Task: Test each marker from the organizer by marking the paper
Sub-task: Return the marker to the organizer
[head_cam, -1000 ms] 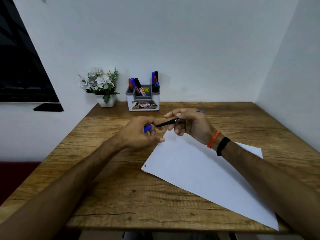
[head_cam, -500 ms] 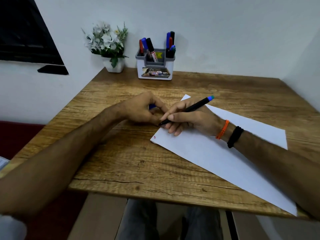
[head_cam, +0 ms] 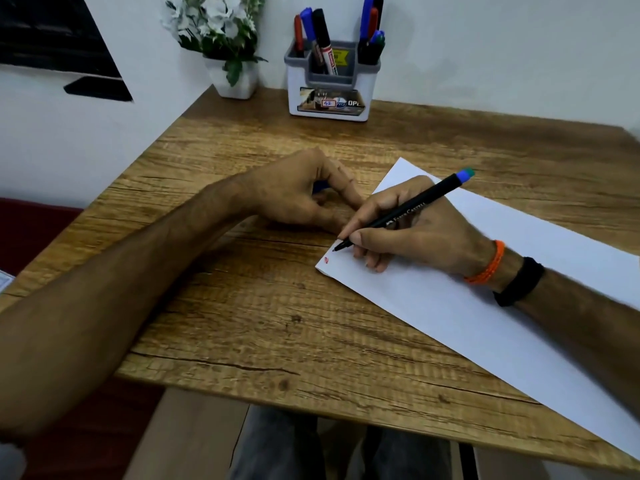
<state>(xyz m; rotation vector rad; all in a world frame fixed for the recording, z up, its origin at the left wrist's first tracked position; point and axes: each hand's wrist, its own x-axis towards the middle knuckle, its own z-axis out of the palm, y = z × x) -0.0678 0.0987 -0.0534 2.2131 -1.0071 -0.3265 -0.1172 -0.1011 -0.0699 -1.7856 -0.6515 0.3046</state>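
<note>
The right hand lies on its outer edge on the paper, thumb and forefinger pinched around a black marker in a writing grip. The barrel slants up toward two o'clock, its blue end cap high above the knuckles, while the tip touches the sheet close to the near left corner. Toward seven o'clock from the tip, close beside it, sits a small red mark. An orange thread and a black band circle the right wrist.

The left hand, at nine o'clock from the right and touching its fingertips, rests on the wooden table with fingers curled shut around something blue; only a sliver shows. Its forearm stretches back toward seven o'clock.

At twelve o'clock, against the wall, the organizer holds the other markers upright, with a potted plant at its nine o'clock.
</note>
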